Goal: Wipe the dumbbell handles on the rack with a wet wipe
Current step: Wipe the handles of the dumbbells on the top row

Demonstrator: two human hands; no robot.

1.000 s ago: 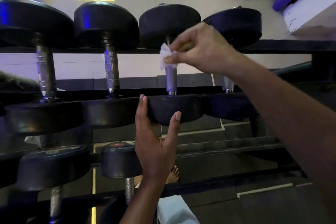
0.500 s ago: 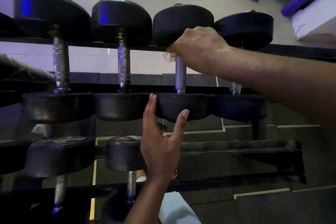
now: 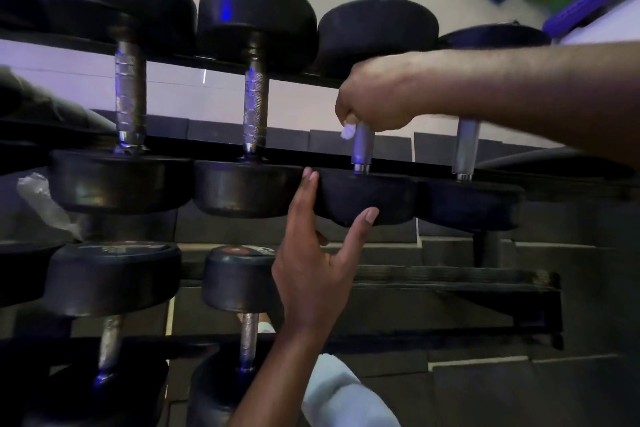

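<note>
Dumbbell handle (image 3: 362, 146), third from the left on the upper rail of the rack (image 3: 450, 276), is gripped by the right hand (image 3: 375, 97); its fingers curl around the bar, and a bit of white wipe (image 3: 348, 131) shows under them. The left hand (image 3: 311, 274) has fingers and thumb spread and holds the near head (image 3: 367, 198) of this dumbbell from below. More dumbbells lie at both sides and on the lower rail.
</note>
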